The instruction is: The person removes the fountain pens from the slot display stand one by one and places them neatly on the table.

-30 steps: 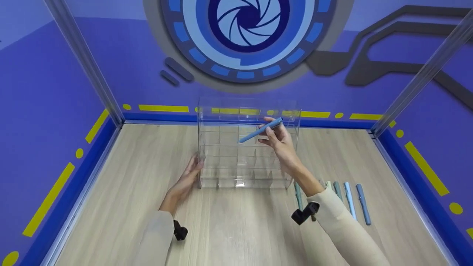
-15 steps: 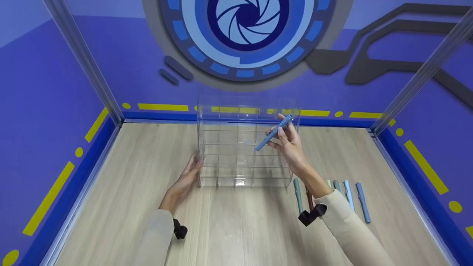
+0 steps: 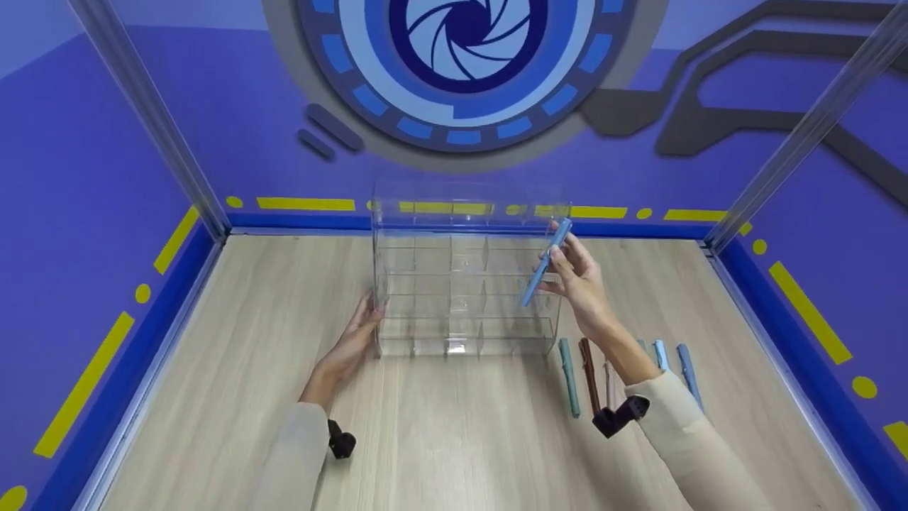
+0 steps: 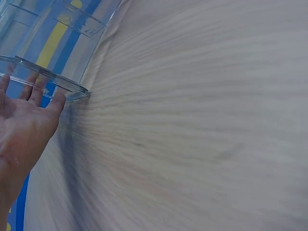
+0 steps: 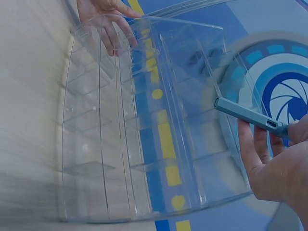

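A clear acrylic organizer (image 3: 464, 346) with tiered compartments stands on the table toward the back wall. At its left side rests my left hand (image 3: 347, 346), thumb near the front edge and fingers lying along the outside of the side panel; the left wrist view shows these fingers (image 4: 36, 91) fairly straight against the clear plastic. My right hand (image 3: 585, 284) pinches a blue pen (image 3: 546, 262) between thumb and fingers. The pen is tilted, its lower end in front of the organizer's right-hand compartments. In the right wrist view the pen (image 5: 248, 114) overlaps the organizer's upper tier.
Several pens lie side by side on the right: a green pen (image 3: 569, 380), a brown pen (image 3: 588, 365), a pinkish pen (image 3: 610, 387), a light blue pen (image 3: 660, 353) and a darker blue pen (image 3: 687, 370). My right forearm partly hides them. Blue printed walls (image 3: 298, 177) enclose the wooden table (image 3: 440, 440).
My right hand has carried the blue pen to the right across the organizer's front, and the pen has turned steeper. More of the pens on the table now show. The left hand stays at the organizer.
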A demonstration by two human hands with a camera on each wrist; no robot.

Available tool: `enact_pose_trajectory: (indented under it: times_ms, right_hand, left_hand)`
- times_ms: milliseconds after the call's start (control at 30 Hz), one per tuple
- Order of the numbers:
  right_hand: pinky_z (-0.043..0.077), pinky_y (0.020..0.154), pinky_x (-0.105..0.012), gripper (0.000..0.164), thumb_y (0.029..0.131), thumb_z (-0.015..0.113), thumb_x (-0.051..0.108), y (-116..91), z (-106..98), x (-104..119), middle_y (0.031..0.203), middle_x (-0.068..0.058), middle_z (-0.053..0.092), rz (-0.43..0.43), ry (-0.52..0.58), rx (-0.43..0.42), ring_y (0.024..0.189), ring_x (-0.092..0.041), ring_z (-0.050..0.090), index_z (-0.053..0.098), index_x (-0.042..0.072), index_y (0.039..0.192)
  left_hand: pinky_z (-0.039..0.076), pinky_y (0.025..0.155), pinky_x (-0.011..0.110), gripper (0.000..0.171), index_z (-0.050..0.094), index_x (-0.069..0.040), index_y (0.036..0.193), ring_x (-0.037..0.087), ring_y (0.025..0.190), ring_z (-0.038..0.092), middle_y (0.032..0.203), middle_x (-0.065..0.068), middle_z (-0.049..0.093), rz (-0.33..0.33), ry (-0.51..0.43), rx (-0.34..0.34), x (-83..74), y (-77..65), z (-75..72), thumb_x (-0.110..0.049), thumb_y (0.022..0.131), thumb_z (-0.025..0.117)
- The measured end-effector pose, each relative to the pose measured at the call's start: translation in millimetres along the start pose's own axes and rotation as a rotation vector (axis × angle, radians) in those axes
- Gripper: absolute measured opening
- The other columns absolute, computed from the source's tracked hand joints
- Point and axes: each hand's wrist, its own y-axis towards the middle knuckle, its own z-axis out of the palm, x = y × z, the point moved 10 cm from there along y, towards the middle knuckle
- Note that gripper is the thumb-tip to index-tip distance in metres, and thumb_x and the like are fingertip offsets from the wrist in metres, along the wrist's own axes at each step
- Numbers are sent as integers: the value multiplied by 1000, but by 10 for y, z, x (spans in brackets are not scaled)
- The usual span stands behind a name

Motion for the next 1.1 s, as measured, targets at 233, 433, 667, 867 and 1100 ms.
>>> enact_pose_trajectory:
  times_ms: [233, 433, 667, 867, 1100]
  right_hand:
    - [61, 71, -24, 51, 108, 52, 16, -43, -305, -88, 104, 8, 66, 42, -61, -64, 89, -8, 66, 40, 12, 157]
    - [60, 71, -21, 54, 106, 55, 11, -90, -553, -127, 100, 14, 67, 65, -111, -95, 88, -3, 66, 37, 4, 157]
    - [63, 73, -24, 61, 101, 59, 0, -167, -730, -153, 99, 10, 67, 31, -91, -72, 88, -5, 71, 35, 2, 157]
    - [63, 79, -26, 69, 98, 67, 4, -252, -924, -200, 104, 9, 68, 60, -109, -84, 91, -5, 75, 31, 5, 157]
    - [63, 77, -23, 61, 98, 69, 7, -320, -1154, -173, 103, 10, 70, 45, -169, -124, 90, -4, 74, 41, 4, 152]
  left_hand:
    - [-2, 131, 49, 79, -4, -33, 165, 25, 161, -13, 173, 2, -15, -15, 16, 1, 19, -17, -14, -56, 106, 43]
    - [-5, 131, 51, 80, -4, -31, 165, 26, 161, -13, 174, 3, -14, -7, 21, -1, 15, 19, 29, -56, 106, 44]
    - [-4, 131, 49, 80, -2, -31, 165, 24, 161, -11, 174, 1, -10, -4, -6, -4, 17, 37, 22, -55, 105, 46]
    - [-4, 131, 51, 79, -1, -33, 165, 24, 161, -12, 174, 1, -11, -1, -14, 3, 19, 24, 9, -54, 106, 46]
    - [-5, 130, 54, 79, -2, -33, 165, 28, 161, -12, 174, 4, -11, 8, 12, 6, -3, 25, -12, -55, 106, 45]
